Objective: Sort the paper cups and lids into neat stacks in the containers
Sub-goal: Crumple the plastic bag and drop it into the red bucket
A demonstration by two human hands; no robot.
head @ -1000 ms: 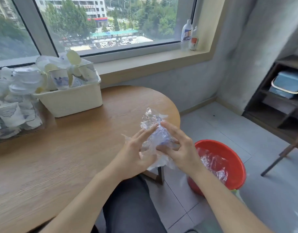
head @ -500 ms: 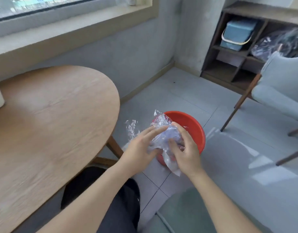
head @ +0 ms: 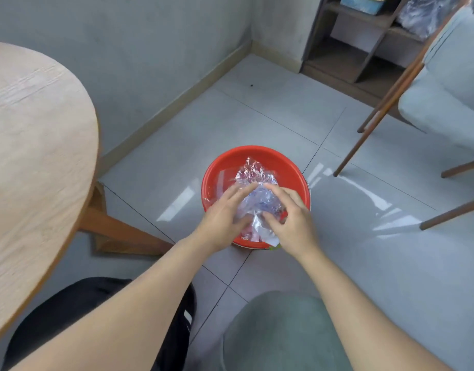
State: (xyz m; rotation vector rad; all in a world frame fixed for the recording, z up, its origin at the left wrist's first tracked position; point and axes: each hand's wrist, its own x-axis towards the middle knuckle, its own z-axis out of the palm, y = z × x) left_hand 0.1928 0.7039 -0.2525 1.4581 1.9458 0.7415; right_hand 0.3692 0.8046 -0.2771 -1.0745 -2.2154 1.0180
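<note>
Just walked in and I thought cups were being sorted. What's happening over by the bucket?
A seated person holds a crumpled clear plastic wrapper between both hands, left hand and right hand, right above the red bucket on the floor beside the table. More clear plastic seems to lie inside. No cups or lids are in view.

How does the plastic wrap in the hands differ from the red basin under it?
The plastic wrap is clear, crumpled and shapeless; the red basin is opaque, round and rigid. The wrap is gripped by the left hand and right hand; the basin sits on the floor. More clear plastic lies inside the basin.
</note>
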